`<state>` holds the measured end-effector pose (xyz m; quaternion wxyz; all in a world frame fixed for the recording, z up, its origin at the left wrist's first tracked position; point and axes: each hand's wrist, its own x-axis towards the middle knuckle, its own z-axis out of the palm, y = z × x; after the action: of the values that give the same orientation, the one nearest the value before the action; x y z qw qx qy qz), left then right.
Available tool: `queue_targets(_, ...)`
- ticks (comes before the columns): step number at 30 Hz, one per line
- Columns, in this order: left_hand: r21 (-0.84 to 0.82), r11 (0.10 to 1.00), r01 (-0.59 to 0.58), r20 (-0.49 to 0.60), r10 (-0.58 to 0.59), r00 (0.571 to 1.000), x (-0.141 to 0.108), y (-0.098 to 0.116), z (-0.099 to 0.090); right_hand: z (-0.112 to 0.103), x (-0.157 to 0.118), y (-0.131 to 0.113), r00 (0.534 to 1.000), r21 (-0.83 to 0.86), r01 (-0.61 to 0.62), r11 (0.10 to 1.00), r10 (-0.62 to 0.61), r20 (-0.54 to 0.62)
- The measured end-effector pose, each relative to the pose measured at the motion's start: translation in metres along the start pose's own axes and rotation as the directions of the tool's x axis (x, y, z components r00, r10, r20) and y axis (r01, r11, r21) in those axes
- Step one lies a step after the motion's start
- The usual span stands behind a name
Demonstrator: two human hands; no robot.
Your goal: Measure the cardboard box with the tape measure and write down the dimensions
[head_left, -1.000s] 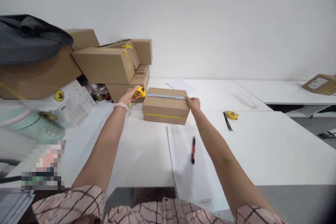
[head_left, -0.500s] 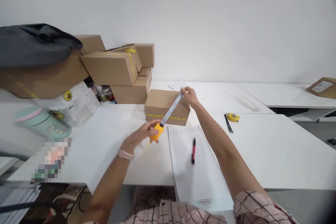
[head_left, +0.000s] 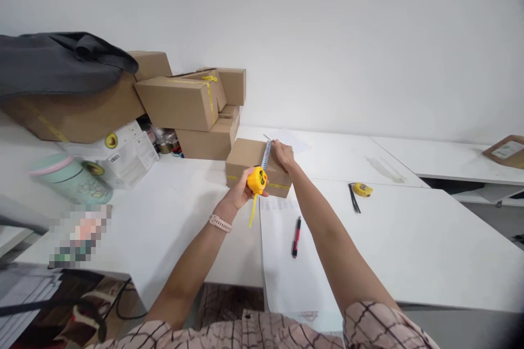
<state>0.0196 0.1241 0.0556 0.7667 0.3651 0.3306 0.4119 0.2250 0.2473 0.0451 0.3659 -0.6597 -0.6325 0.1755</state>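
My left hand [head_left: 242, 188] is closed around the yellow case of a tape measure [head_left: 257, 179], just in front of a small cardboard box [head_left: 243, 154]. A yellow strap dangles from the case. The pulled-out blade [head_left: 266, 156] runs across the top of the box toward its far edge. There, my right hand [head_left: 284, 154] pinches the blade's end, with the wrist over the box's right side. Below the box lies a sheet of paper [head_left: 286, 283] with some writing at its top, and on it a red and black pen [head_left: 296, 237].
A second yellow tape measure [head_left: 362, 190] with a black strap lies to the right. Stacked cardboard boxes [head_left: 176, 103], a dark bag [head_left: 57, 65], a white avocado-print box [head_left: 126, 158] and a mint bottle [head_left: 73, 180] crowd the left. Another carton [head_left: 507, 151] stands far right.
The tape has swung from a slant in the air down onto the box top. My left hand has moved up and right to the box's front; my right hand has shifted slightly left.
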Motion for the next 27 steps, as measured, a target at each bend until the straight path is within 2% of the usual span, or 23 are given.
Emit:
queue_targets(4, -0.031, 0.997, 0.072, -0.082, -0.074, 0.994, 0.008, 0.008, 0.008, 0.001, 0.002, -0.005, 0.994, -0.105, -0.006, 0.994, 0.018, 0.112)
queue_targets(8, -0.041, 0.995, 0.09, -0.113, -0.095, 0.989, 0.009, 0.008, 0.011, 0.003, 0.002, -0.013, 0.988, -0.206, -0.039, 0.978, 0.068, 0.139)
queue_targets(15, -0.029, 0.99, 0.134, -0.139, -0.137, 0.981, 0.009, 0.004, 0.014, 0.009, 0.003, -0.026, 0.994, -0.34, -0.022, 0.94, 0.057, 0.094)
queue_targets(19, 0.002, 0.998, 0.063, -0.092, -0.062, 0.994, 0.009, -0.003, 0.01, 0.016, 0.008, -0.025, 0.998, -0.312, -0.051, 0.949, 0.06, 0.02)
queue_targets(23, 0.08, 0.996, -0.027, -0.019, 0.029, 0.999, 0.011, -0.011, 0.003, 0.025, 0.012, -0.02, 1.0, -0.358, -0.016, 0.934, 0.008, -0.023)
queue_targets(27, 0.113, 0.994, -0.015, -0.017, 0.017, 1.0, 0.016, -0.014, 0.002, 0.028, 0.01, -0.021, 0.999, -0.386, 0.01, 0.923, -0.027, -0.038)
